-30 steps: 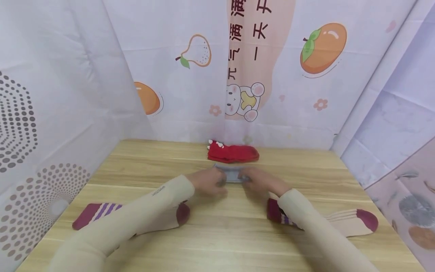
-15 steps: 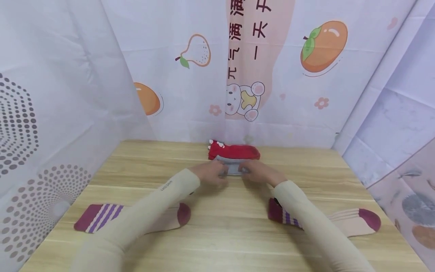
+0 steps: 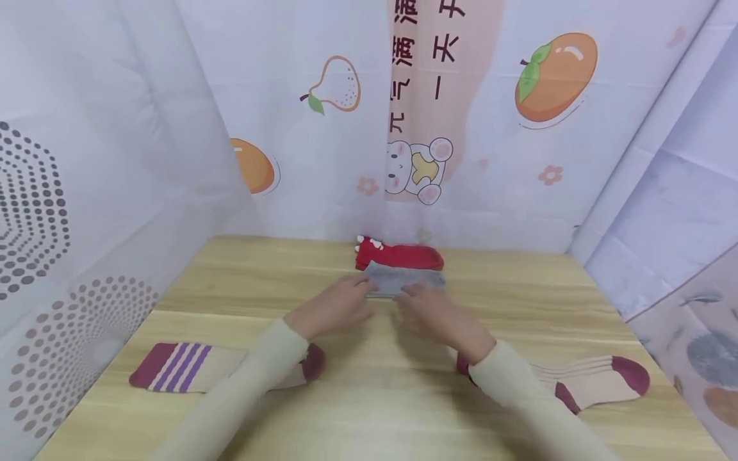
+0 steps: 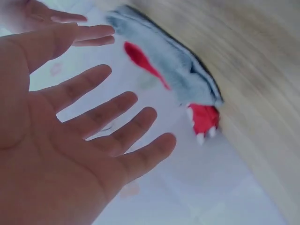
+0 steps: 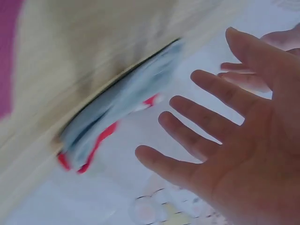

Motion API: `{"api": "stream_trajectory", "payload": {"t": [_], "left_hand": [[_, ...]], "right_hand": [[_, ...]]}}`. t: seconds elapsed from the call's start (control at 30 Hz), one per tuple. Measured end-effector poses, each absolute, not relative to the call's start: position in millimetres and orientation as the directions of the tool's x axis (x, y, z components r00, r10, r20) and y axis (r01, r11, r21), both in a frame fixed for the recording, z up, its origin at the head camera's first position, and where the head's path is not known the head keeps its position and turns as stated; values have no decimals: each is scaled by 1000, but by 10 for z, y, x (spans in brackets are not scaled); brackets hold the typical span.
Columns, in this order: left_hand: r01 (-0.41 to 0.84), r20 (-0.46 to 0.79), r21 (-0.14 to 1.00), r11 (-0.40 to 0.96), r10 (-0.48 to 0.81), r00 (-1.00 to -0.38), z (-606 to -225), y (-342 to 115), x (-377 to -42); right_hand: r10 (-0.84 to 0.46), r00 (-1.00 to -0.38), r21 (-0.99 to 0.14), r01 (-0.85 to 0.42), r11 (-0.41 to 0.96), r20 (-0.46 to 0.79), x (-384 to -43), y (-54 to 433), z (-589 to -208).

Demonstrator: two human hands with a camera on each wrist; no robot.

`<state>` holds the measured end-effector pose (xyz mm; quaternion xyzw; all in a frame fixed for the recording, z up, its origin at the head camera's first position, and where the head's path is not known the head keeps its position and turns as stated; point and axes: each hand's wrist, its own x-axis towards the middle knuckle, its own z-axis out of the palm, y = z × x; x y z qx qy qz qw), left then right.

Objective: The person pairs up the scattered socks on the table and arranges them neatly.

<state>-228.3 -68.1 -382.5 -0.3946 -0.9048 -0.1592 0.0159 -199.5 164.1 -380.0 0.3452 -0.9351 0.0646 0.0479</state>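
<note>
A folded grey-blue sock (image 3: pixel 398 282) lies near the back of the table, directly in front of the red folded socks (image 3: pixel 403 257) and partly covering them. My left hand (image 3: pixel 337 306) is at its front left, with fingers spread and nothing held in the left wrist view. At the front right is my right hand (image 3: pixel 441 315), its fingers also extended and its palm bare in the right wrist view. Both wrist views show a gap between the fingers and the grey-blue sock (image 4: pixel 173 61). White bumps mark the red pair's left end.
A cream sock with purple stripes and maroon ends (image 3: pixel 184 368) lies on the left, partly under the left forearm. A similar cream and maroon sock (image 3: pixel 599 381) is on the right, partly hidden by the right sleeve. A printed curtain (image 3: pixel 323 160) hangs behind the wooden table (image 3: pixel 369 410).
The grey-blue sock was moved back against the red socks while both hands gripped its ends. Now the hands have let go and drawn back slightly toward the front.
</note>
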Motion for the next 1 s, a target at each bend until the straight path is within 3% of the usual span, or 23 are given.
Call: {"api": "stream_trajectory", "payload": {"t": [0.1, 0.33, 0.7, 0.9, 1.0], "left_hand": [[721, 187, 255, 644, 699, -690, -3782, -876, -2077], [722, 251, 246, 647, 677, -692, -3871, -1291, -1669], [552, 357, 231, 801, 458, -814, -3872, -2123, -1503], [371, 300, 308, 876, 280, -912, -3836, -2632, -1462], [317, 302, 296, 901, 227, -926, -3873, -2880, -1487]], "right_hand": [[-670, -723, -54, -686, 726, 168, -1801, 1490, -3760], [-745, -632, -87, -772, 630, 211, -1500, 1122, -3855], [-766, -614, -137, -789, 599, 191, -1386, 656, -3789], [-771, -601, -123, -799, 589, 210, -1411, 430, -3792], [-761, -611, -116, -791, 601, 219, -1426, 344, -3782]]}}
